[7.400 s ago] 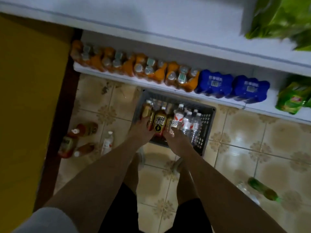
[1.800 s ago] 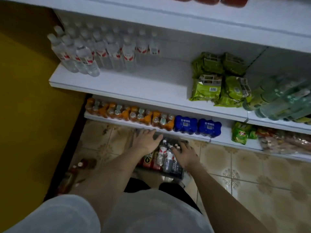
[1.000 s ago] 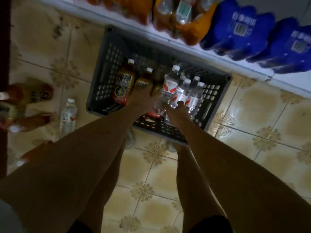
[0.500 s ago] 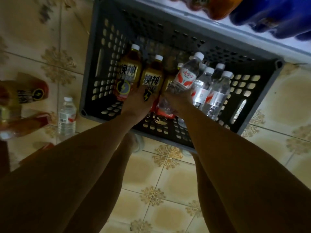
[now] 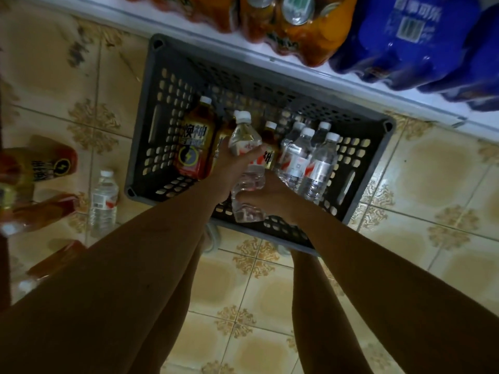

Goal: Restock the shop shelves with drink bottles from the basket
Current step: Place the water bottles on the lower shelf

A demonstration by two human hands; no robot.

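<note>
A dark grey perforated basket stands on the tiled floor against the low white shelf. At its left are amber drink bottles with yellow-and-red labels. Several clear water bottles stand at its right. A clear water bottle with a white cap is raised above the basket's middle. My left hand wraps around its labelled upper part. My right hand grips its lower part from the right. I cannot tell if a second bottle lies under my hands.
Shrink-wrapped orange drink packs and blue packs fill the low shelf above the basket. On the floor to the left stand a loose water bottle and several amber bottles. My legs are below the basket.
The water bottle has risen out of the group in my right hand. My left hand has left the amber bottle and closed on the water bottle's upper part.
</note>
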